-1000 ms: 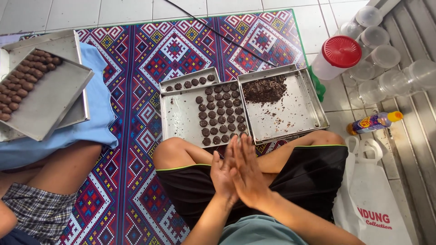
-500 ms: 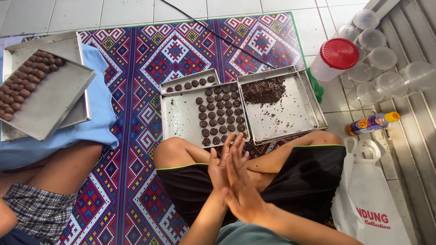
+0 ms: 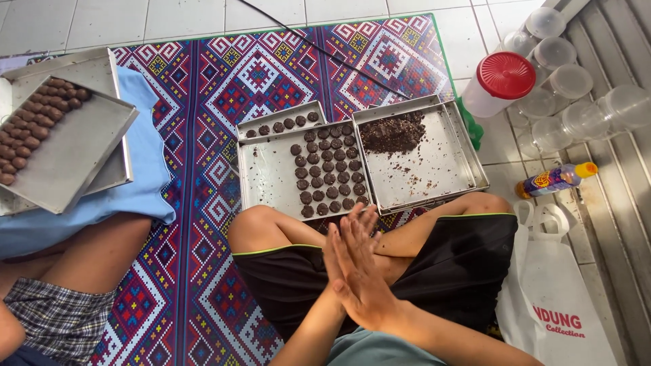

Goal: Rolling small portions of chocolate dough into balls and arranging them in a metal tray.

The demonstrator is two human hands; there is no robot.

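My left hand (image 3: 331, 266) and my right hand (image 3: 361, 268) are pressed palm to palm over my crossed legs, fingers straight and pointing away from me. Anything between the palms is hidden. Just beyond my fingertips a metal tray (image 3: 268, 183) lies on the mat and holds rows of small dark round balls (image 3: 329, 173). A second metal tray (image 3: 434, 163) touches its right side, with a pile of dark crumbly mixture (image 3: 392, 133) in its far left corner.
Another person's legs (image 3: 81, 257) are at the left, by a tilted tray (image 3: 74, 156) of brown balls over a blue cloth (image 3: 146, 183). At the right are a red-lidded jar (image 3: 505, 81), clear plastic containers (image 3: 569, 81), a small bottle (image 3: 556, 179) and a white bag (image 3: 556, 298).
My palms have slid a little against each other and stay pressed together over my lap. The trays and the other person have not moved.
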